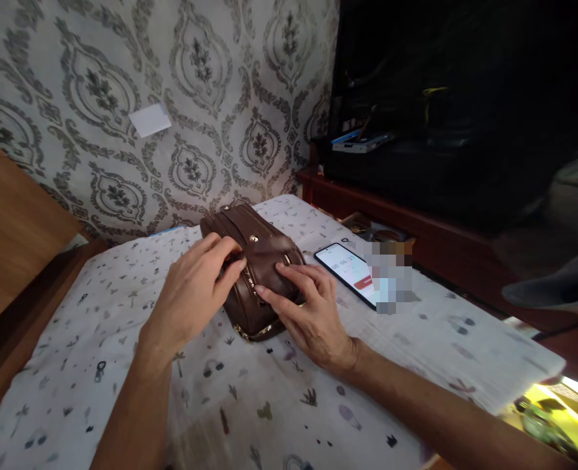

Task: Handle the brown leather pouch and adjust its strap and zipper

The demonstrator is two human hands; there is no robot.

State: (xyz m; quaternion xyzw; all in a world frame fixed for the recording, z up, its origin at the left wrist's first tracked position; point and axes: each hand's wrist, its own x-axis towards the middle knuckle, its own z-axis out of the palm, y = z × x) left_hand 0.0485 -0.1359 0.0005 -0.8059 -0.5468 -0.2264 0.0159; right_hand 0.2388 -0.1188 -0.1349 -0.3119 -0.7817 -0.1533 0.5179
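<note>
A brown leather handbag [267, 261] lies on the patterned cloth, with gold-coloured zippers and round metal studs on it. My left hand [195, 287] is closed in a pinch at the far end of a short zipper [251, 282] on the bag; the zipper pull is hidden by the fingers. From the right, my right hand [313, 313] grips the bag, thumb at the near end of that zipper and index finger beside another gold zipper [287, 260]. Along the bag's lower edge runs a longer gold zipper [264, 331].
A smartphone [345, 271] showing a running timer lies right of the bag, beside a blurred patch. The white printed cloth [136, 365] covers the table. Behind stands a patterned wall [161, 78]; a dark wooden ledge [406, 228] is at the right, a wooden board [19, 235] at the left.
</note>
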